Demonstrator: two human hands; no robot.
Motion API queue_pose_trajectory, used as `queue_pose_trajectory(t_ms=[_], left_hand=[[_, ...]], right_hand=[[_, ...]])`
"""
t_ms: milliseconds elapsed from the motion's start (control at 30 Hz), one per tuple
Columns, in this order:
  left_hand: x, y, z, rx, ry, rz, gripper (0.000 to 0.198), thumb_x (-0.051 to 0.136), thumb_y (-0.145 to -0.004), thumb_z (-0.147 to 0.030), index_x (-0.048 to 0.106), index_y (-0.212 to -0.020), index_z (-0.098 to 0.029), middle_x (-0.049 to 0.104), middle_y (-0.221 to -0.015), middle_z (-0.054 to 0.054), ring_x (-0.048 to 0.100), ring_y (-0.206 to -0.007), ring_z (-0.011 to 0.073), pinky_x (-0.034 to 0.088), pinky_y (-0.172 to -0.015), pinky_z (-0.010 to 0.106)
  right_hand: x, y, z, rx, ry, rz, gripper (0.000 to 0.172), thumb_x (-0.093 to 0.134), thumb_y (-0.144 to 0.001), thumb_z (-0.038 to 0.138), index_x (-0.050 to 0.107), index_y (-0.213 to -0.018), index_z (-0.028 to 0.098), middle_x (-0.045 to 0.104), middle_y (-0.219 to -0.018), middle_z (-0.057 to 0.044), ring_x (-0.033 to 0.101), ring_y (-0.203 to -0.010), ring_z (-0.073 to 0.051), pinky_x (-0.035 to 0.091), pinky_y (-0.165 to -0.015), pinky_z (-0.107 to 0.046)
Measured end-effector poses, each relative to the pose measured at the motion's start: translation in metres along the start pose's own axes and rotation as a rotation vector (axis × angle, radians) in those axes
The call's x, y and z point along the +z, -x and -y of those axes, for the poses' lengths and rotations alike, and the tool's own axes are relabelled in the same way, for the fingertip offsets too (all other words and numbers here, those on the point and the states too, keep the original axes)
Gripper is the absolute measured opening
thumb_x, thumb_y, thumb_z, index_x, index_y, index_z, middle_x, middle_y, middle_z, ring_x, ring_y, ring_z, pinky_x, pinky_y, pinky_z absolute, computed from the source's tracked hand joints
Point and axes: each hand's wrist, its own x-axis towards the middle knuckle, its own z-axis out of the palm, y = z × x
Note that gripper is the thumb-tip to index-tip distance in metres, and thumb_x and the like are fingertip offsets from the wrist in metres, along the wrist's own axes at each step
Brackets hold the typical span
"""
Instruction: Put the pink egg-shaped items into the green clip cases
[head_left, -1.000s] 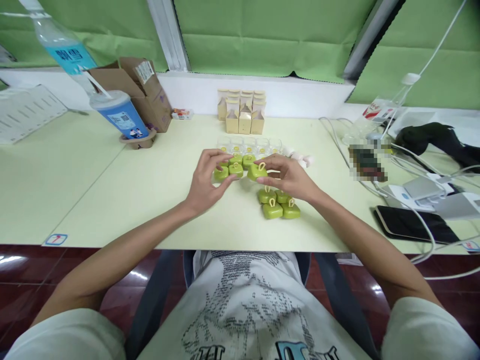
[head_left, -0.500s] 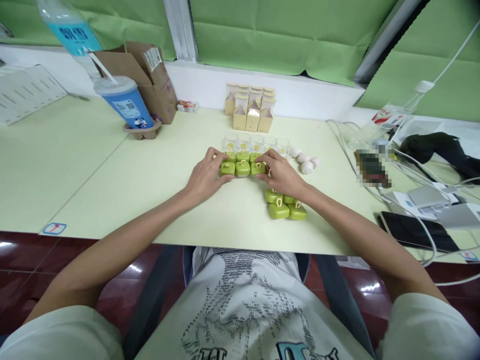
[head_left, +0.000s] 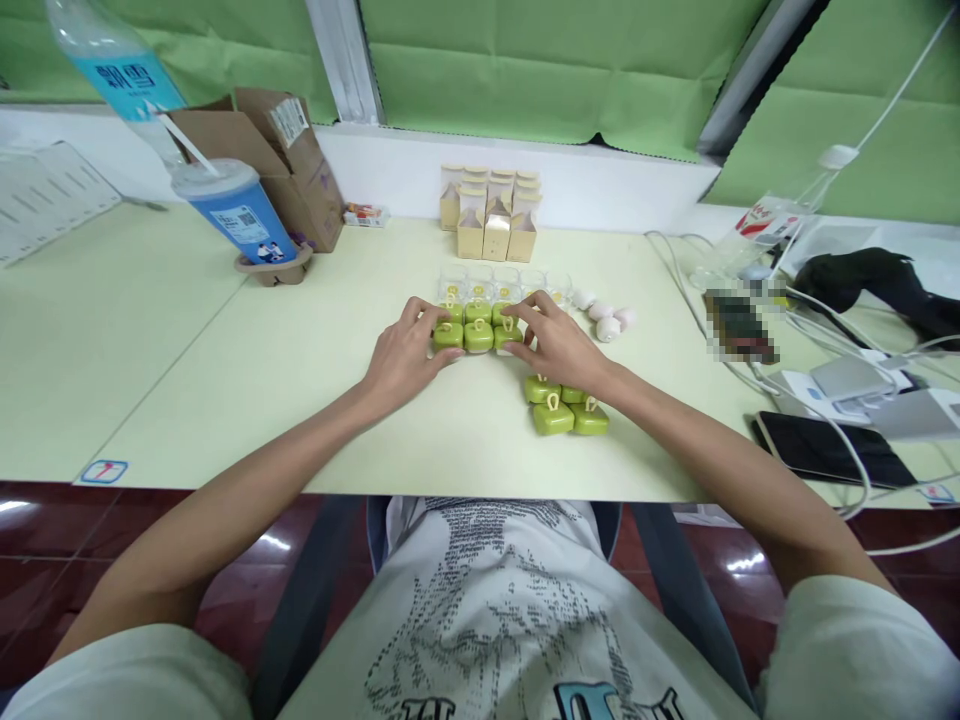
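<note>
Two rows of small glossy green cases with cream loops (head_left: 478, 336) stand packed together on the table. My left hand (head_left: 409, 348) grips the left end of this block, fingers behind and thumb in front. At the right end my right hand (head_left: 559, 345) holds the block in the same way, its fingertips partly covering the end cases. Clear plastic cups or cases with yellow marks (head_left: 504, 285) are lined up directly behind the green ones. Nearer me, below my right wrist, sits a second cluster of green cases (head_left: 553, 418), partly hidden by the forearm.
Several small pale rounded pieces (head_left: 609, 326) lie right of my right hand. Open cream boxes (head_left: 496, 238) stand by the wall. At left are a blue drink cup (head_left: 251, 225), a bottle (head_left: 124, 80) and a cardboard box (head_left: 319, 195). Cables and a black tablet (head_left: 832, 450) occupy the right.
The whole view has shifted slightly. Both hands keep their places at the ends of the green block, and the cases' arrangement looks the same.
</note>
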Motion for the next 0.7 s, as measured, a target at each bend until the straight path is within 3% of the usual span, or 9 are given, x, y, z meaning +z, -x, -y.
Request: queue_pose_trajectory(t_ms=[100,200,300,367,433,500,600,700], left_hand=[[0.002,0.0,0.001,-0.004,-0.004,-0.008,0.054,0.087,-0.104,-0.038,0.068,-0.153,-0.024,0.068,-0.153,0.013,0.084,-0.118,0.0323,0.072,-0.107,0.055],[0.007,-0.002,0.008,0.032,-0.007,-0.089,0.064,0.09,-0.102,-0.044,0.065,-0.157,-0.023,0.067,-0.155,0.016,0.08,-0.127,0.0353,0.071,-0.108,0.057],[0.01,-0.004,0.015,0.128,0.021,-0.236,0.066,0.088,-0.103,-0.058,0.066,-0.156,-0.025,0.068,-0.149,0.016,0.07,-0.139,0.0393,0.069,-0.114,0.058],[0.01,-0.001,0.014,0.23,0.058,-0.292,0.054,0.08,-0.109,-0.06,0.069,-0.151,-0.027,0.07,-0.144,0.015,0.068,-0.141,0.0385,0.066,-0.119,0.061],[0.01,0.004,0.006,0.37,0.095,-0.253,0.037,0.071,-0.116,-0.05,0.072,-0.146,-0.029,0.074,-0.142,0.014,0.069,-0.14,0.0359,0.065,-0.122,0.062],[0.012,0.009,-0.007,0.546,0.118,-0.126,0.026,0.064,-0.119,-0.037,0.075,-0.141,-0.029,0.077,-0.142,0.014,0.072,-0.139,0.0337,0.066,-0.122,0.062],[0.017,0.01,-0.026,0.77,0.073,0.054,0.029,0.057,-0.12,-0.024,0.077,-0.14,-0.027,0.081,-0.144,0.014,0.075,-0.142,0.0317,0.067,-0.121,0.059],[0.015,-0.001,-0.034,0.786,-0.022,0.063,0.031,0.053,-0.122,-0.023,0.078,-0.139,-0.025,0.085,-0.14,0.014,0.078,-0.138,0.0315,0.068,-0.117,0.057]], right_hand=[[0.001,0.001,0.002,0.004,0.023,-0.001,0.053,0.072,-0.111,0.034,0.07,-0.162,0.019,0.064,-0.158,-0.023,0.08,-0.096,-0.03,0.067,-0.101,-0.054],[-0.007,0.002,0.003,0.005,0.021,-0.051,0.05,0.07,-0.112,0.037,0.073,-0.159,0.019,0.068,-0.156,-0.022,0.081,-0.091,-0.029,0.067,-0.096,-0.052],[-0.032,0.007,-0.009,0.025,0.013,-0.196,0.043,0.066,-0.113,0.039,0.08,-0.148,0.019,0.077,-0.145,-0.02,0.081,-0.086,-0.028,0.067,-0.092,-0.05],[-0.055,0.016,-0.027,0.083,0.058,-0.302,0.035,0.065,-0.113,0.04,0.086,-0.133,0.021,0.083,-0.129,-0.018,0.08,-0.088,-0.03,0.066,-0.089,-0.049],[-0.074,0.027,-0.051,0.181,0.172,-0.33,0.03,0.065,-0.111,0.04,0.088,-0.116,0.022,0.086,-0.117,-0.016,0.079,-0.088,-0.031,0.064,-0.087,-0.049],[-0.083,0.039,-0.075,0.266,0.256,-0.22,0.027,0.07,-0.107,0.04,0.089,-0.117,0.023,0.086,-0.112,-0.014,0.076,-0.085,-0.03,0.062,-0.084,-0.048],[-0.075,0.051,-0.099,0.301,0.367,-0.049,0.038,0.08,-0.098,0.037,0.089,-0.133,0.026,0.085,-0.125,-0.014,0.076,-0.091,-0.031,0.059,-0.08,-0.045],[-0.06,0.053,-0.105,0.286,0.424,-0.02,0.045,0.084,-0.093,0.034,0.088,-0.138,0.027,0.08,-0.135,-0.017,0.075,-0.091,-0.031,0.058,-0.077,-0.046]])
